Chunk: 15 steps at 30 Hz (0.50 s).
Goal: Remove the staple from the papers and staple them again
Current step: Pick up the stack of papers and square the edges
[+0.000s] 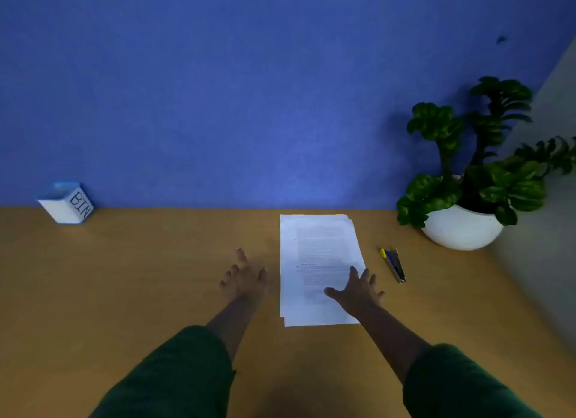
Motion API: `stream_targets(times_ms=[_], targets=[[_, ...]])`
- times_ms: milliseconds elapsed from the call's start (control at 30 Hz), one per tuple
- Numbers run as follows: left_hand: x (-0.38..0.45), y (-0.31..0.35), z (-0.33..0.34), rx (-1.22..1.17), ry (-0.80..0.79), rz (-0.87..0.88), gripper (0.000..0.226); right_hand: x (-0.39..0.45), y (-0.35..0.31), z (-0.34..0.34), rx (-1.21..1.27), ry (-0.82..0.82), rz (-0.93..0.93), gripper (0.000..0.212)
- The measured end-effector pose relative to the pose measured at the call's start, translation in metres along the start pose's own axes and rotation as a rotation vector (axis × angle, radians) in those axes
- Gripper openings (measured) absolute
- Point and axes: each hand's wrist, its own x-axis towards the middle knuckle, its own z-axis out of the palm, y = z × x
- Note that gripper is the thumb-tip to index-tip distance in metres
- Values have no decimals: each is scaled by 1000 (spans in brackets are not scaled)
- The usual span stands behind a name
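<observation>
A small stack of white printed papers (314, 252) lies flat on the wooden desk (156, 277), slightly fanned at the corners. No staple is visible at this distance. My right hand (357, 289) rests over the papers' lower right part, fingers spread, holding nothing. Just left of the papers' edge, my left hand (244, 277) hovers above bare desk with fingers apart and empty. A blue and yellow stapler (393, 264) lies on the desk to the right of the papers, a short way beyond my right hand.
A white cup marked BIN (67, 203) stands at the far left against the blue wall (249, 90). A leafy plant in a round white pot (461, 227) sits at the back right, by a grey side wall.
</observation>
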Motion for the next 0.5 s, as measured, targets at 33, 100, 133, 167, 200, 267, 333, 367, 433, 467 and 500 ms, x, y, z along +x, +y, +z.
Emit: stream_targets(times_ms=[33,100,133,167,200,267,333,367,433,467,500], targets=[[-3,5,3,-52,-39,-36,79,2,2,1,-13,2,24,95],[-9,16,14,-119,-117,-69,79,6,4,3,13,0,87,98],[-12,21,18,-137,-145,-75,79,8,5,3,61,-11,127,99],[-15,26,23,-153,-188,-85,80,10,5,4,119,-24,163,99],[-20,29,26,-161,-236,-95,82,9,4,6,162,-37,195,100],[-24,37,31,-164,-304,-108,85,12,5,10,172,-50,223,100],[-24,41,33,-179,-332,-111,88,13,6,14,120,-35,218,100],[-23,44,34,-198,-341,-117,89,12,6,15,98,-25,216,100],[-21,47,37,-229,-353,-125,89,12,9,18,63,-22,202,100],[-22,49,37,-231,-354,-122,89,11,10,19,47,-26,195,101],[-23,51,38,-231,-351,-114,88,10,12,20,42,-26,187,102]])
